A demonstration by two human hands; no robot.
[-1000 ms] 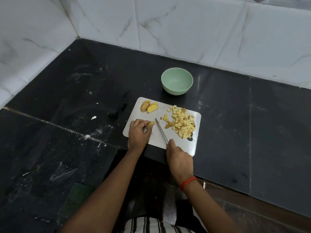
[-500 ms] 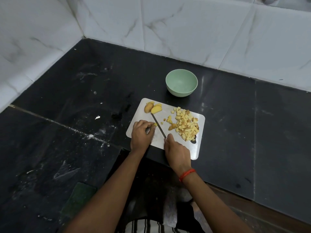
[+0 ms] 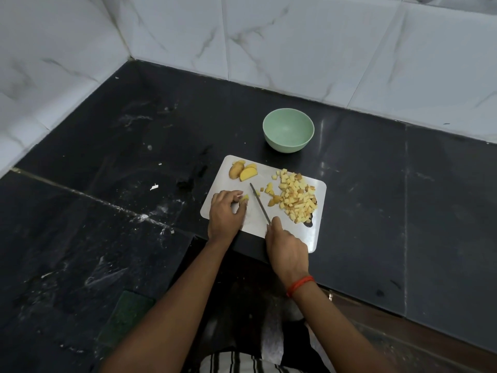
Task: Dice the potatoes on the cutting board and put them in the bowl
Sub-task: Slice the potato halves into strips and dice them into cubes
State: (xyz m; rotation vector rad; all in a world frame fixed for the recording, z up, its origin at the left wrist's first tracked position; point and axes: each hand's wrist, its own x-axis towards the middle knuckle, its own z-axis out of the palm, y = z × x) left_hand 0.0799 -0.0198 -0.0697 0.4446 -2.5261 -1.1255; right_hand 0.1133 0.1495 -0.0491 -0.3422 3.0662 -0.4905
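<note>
Spanning most of the view, a black stone counter (image 3: 107, 184) carries a white cutting board (image 3: 317, 235) at its near edge. A green bowl (image 3: 285, 144) stands just beyond the board's far edge. All the potato lies on the board.

The right hand (image 3: 289, 251), over the board's near edge, is curled round the handle of a knife (image 3: 259, 203). Its blade angles across the board's middle; whether it touches the surface is unclear.

The left hand (image 3: 224, 214) rests on the board's left part, its bent fingers pinching 1 small potato piece (image 3: 244, 199) just left of the blade.

A pile of diced potato (image 3: 298, 197) covers the board's right half, and potato wedges (image 3: 242, 170) sit at its far left corner.
</note>
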